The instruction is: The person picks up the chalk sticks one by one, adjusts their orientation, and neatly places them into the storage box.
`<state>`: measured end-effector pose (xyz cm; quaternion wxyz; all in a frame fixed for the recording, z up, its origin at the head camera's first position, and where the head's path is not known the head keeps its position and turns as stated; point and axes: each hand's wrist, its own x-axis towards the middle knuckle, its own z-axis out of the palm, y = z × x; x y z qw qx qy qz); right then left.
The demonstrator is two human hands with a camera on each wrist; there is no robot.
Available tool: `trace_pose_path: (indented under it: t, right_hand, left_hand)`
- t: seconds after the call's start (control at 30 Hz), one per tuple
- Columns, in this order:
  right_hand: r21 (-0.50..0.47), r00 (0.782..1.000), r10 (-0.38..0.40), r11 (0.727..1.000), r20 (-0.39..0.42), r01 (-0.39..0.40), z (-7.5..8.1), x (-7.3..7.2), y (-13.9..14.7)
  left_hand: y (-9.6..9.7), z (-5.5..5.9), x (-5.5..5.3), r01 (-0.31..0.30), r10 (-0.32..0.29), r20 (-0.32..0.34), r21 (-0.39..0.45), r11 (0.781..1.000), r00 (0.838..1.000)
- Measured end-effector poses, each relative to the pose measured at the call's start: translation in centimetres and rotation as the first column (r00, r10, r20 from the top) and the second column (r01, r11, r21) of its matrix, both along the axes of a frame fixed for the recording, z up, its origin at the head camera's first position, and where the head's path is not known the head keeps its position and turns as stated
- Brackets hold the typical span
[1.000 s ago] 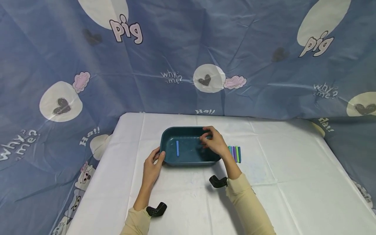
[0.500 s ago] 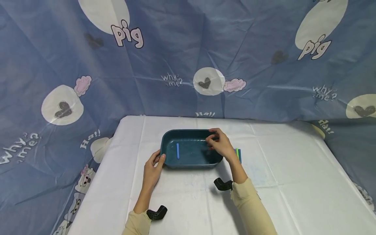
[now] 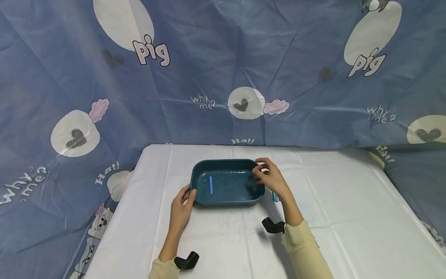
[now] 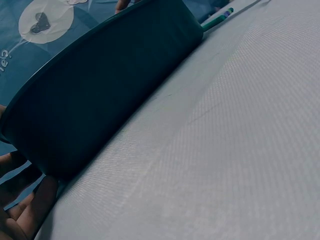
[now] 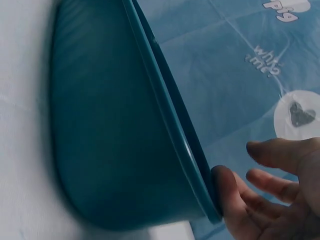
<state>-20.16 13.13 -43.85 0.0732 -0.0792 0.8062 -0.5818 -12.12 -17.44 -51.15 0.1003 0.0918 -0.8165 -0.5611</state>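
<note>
Tray [image 3: 237, 190], mid-frame: one blue stick [image 3: 210, 186] in, green and purple sticks [image 3: 274, 197] outside, right; looks early. Left hand [image 3: 180, 207] grips left corner; right hand [image 3: 273, 180] at right rim, fingers loosely bent, apparently empty.

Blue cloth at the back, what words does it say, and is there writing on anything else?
"pig": on the blue cloth, at least twice
"why me?": same cloth, at least three times; tiny marks around it are too blurred to read
"Ha!!": same cloth, at least three times
No words can be read on the teal tray.
The sticks are too small to tell.
</note>
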Motion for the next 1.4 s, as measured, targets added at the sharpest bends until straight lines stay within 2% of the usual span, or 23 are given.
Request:
trace_pose_path:
  t: [0.23, 0.33, 0.47, 0.6, 0.7, 1.03, 1.4]
  right_hand:
    - [-0.016, 1.0, 0.028, 0.999, -0.011, -0.029, 0.2, 0.5, 0.9]
    - [-0.005, 1.0, 0.024, 1.0, 0.011, -0.024, 1.7, 1.2, 1.0]
    - [-0.013, 0.999, 0.032, 0.999, 0.036, -0.032, 2.4, 1.3, 1.5]
    - [-0.022, 1.0, 0.021, 1.0, 0.02, -0.021, 0.6, 0.4, 2.8]
    - [0.001, 1.0, -0.002, 1.0, -0.003, 0.002, -0.1, 0.2, 3.7]
    - [0.074, 0.999, -0.053, 0.996, -0.008, 0.053, -0.8, 0.5, 6.0]
    - [0.113, 0.998, -0.063, 0.992, 0.005, 0.062, -1.1, 0.8, 7.7]
  left_hand:
    - [0.0, -0.2, 0.3, -0.004, 0.004, -0.004, 0.035, 0.999, 1.0]
    - [0.0, -0.2, 0.3, 0.0, 0.001, -0.008, 0.04, 0.999, 1.0]
    - [0.0, -0.2, 0.3, -0.006, 0.006, -0.007, 0.048, 0.999, 1.0]
    - [0.2, -0.1, 0.1, 0.0, 0.0, -0.003, 0.048, 0.999, 1.0]
    - [0.4, -0.1, 0.0, 0.007, -0.007, 0.002, 0.041, 0.999, 1.0]
    - [0.1, 0.0, 0.2, 0.003, -0.004, 0.008, 0.037, 0.999, 1.0]
    - [0.2, 0.3, 0.2, -0.001, 0.001, 0.007, 0.014, 1.0, 1.0]
